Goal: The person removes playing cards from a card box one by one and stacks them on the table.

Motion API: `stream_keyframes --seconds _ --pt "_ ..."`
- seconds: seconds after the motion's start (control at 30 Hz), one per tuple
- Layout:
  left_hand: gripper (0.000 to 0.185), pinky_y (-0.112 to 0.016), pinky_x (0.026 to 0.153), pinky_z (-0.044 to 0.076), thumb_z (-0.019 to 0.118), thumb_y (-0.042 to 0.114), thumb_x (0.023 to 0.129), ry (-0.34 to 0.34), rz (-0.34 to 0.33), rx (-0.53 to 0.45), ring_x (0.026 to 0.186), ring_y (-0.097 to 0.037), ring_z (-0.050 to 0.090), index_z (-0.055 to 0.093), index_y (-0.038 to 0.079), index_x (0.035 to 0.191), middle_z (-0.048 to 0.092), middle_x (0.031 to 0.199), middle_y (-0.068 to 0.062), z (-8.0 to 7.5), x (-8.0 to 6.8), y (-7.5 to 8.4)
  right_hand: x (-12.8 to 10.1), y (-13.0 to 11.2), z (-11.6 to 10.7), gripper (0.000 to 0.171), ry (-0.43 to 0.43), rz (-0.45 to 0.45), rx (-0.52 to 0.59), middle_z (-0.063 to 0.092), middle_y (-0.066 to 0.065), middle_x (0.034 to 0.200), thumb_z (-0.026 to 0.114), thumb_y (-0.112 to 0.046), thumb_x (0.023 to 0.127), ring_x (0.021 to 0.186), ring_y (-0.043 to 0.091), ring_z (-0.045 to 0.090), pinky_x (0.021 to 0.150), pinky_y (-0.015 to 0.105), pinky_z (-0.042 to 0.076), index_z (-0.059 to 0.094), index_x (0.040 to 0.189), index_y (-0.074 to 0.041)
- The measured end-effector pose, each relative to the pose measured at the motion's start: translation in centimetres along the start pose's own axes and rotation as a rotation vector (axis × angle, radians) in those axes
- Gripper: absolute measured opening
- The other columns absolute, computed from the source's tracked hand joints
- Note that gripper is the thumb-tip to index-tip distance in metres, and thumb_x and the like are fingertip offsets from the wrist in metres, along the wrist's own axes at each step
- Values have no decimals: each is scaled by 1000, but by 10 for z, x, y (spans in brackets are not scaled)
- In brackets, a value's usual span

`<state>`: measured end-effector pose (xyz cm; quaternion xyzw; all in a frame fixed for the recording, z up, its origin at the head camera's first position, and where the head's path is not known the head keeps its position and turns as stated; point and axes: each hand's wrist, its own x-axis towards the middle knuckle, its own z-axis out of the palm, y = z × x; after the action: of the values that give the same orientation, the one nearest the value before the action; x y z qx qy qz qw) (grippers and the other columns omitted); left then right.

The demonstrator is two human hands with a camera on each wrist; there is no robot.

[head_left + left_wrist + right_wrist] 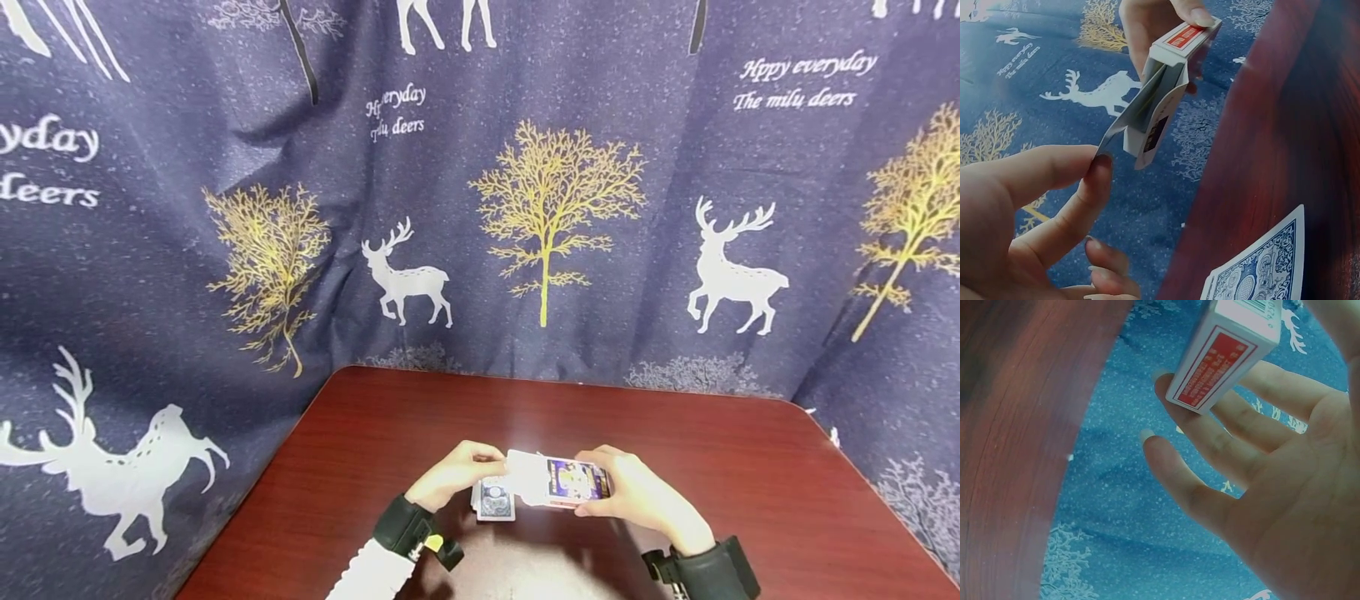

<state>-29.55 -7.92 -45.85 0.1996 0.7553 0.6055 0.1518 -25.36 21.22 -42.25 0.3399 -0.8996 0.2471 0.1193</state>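
Observation:
My right hand (637,492) grips a playing-card box (576,481), thumb on one narrow side and fingertips on the other. A bright printed picture covers its upward face in the head view. Red panels mark the narrow sides, one of them plain in the right wrist view. The box's end towards my left hand (459,475) stands open, its pale flaps (1138,112) spread. Thumb and index finger of that hand pinch the tip of the longest flap. Blue-backed playing cards (496,502) lie in a stack on the table below the left hand.
The reddish-brown wooden table (420,408) has rounded far corners. Behind and beside it hangs a dark blue cloth (585,350) printed with white deer and golden trees. Each wrist wears a black strap (405,525) with a small device.

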Motion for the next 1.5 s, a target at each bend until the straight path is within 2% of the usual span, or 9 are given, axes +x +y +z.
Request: stream_keyframes --seconds 0.13,0.37,0.67,0.83,0.9,1.0,1.1,1.33,1.5 --pt "24 -31 74 42 65 16 89 5 -10 -17 77 -12 52 67 -6 99 59 78 6 -4 -3 -1 -2 1 2 56 -7 4 13 63 -4 95 84 -38 68 80 2 54 69 22 47 65 111 -7" --pt "25 -27 64 40 61 16 91 45 -4 -19 73 -12 52 64 -7 100 57 76 4 -14 -5 0 -2 0 0 56 -19 32 3 63 -4 95 84 -38 68 81 2 54 70 22 47 65 112 -7" --pt "27 -41 79 50 53 17 97 124 -6 -14 81 -16 65 60 -7 107 62 83 4 -34 -1 3 0 3 -2 58 -15 44 -28 64 -2 98 85 -38 68 83 4 55 72 24 48 65 113 -7" --pt "26 -34 72 48 53 13 97 184 -39 31 75 -12 64 61 -9 108 67 83 -1 -43 0 1 -1 5 -2 58 -14 34 -14 63 -2 96 85 -38 68 81 3 54 70 23 47 65 112 -6" --pt "25 -31 68 46 54 9 95 194 -25 56 71 -10 61 63 -11 107 68 82 -4 -43 -2 1 -2 6 -2 57 -14 36 -7 63 -3 95 85 -36 68 80 3 53 69 22 46 65 112 -6" --pt "22 -33 65 48 59 7 92 192 12 102 69 -9 57 66 -11 104 68 83 -8 -44 0 -8 -2 7 -3 55 -8 35 -1 62 -4 94 85 -34 68 79 2 53 68 21 46 65 111 -7" --pt "20 -36 66 51 65 10 90 157 39 155 69 -10 56 70 -7 99 68 83 -9 -45 7 -21 -2 6 -4 55 -1 39 8 63 -4 93 86 -33 67 78 3 53 67 21 46 66 111 -7" --pt "13 -25 58 44 70 11 85 90 11 293 64 -11 53 74 -1 88 64 71 -1 -45 18 -26 -2 6 -2 54 4 27 31 63 -3 92 86 -32 67 78 3 53 66 21 45 65 110 -6" --pt "13 -24 54 42 72 14 84 66 -1 369 60 -13 55 73 1 84 63 66 1 -45 27 -27 -4 9 -2 54 5 45 22 63 -5 93 86 -33 67 78 2 53 67 21 46 65 110 -7"
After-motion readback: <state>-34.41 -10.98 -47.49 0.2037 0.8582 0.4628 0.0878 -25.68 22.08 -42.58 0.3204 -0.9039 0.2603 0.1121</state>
